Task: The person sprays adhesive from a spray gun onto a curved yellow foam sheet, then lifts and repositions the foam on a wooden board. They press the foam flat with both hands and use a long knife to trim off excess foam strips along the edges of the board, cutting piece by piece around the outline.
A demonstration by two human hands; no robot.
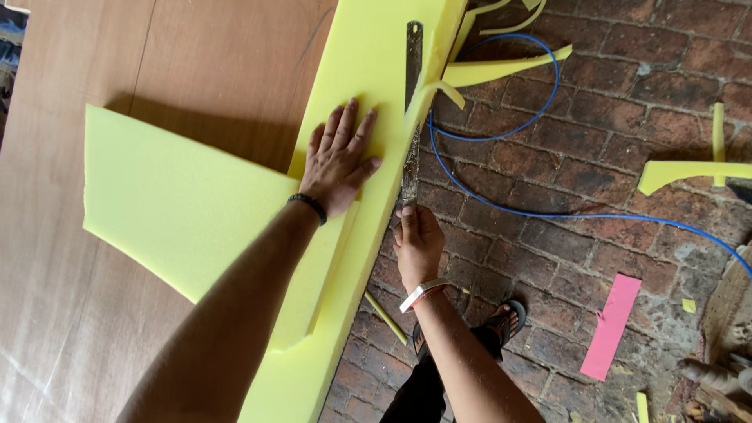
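Observation:
My left hand (338, 159) lies flat, fingers spread, on a long block of yellow foam (368, 55) that runs along the edge of a wooden board (157, 55). My right hand (417, 244) grips the lower end of a long metal saw blade (411, 117), which stands in the foam's right edge. A thin yellow strip (446, 88) curls away from the foam beside the blade. A second flat yellow foam sheet (172, 204) lies on the board to the left, under my left forearm.
The floor at the right is red brick (627, 157). A blue hose (540, 117) loops across it. Yellow foam offcuts (689, 171) and a pink paper strip (612, 323) lie scattered. My sandalled foot (501, 323) stands below the foam's edge.

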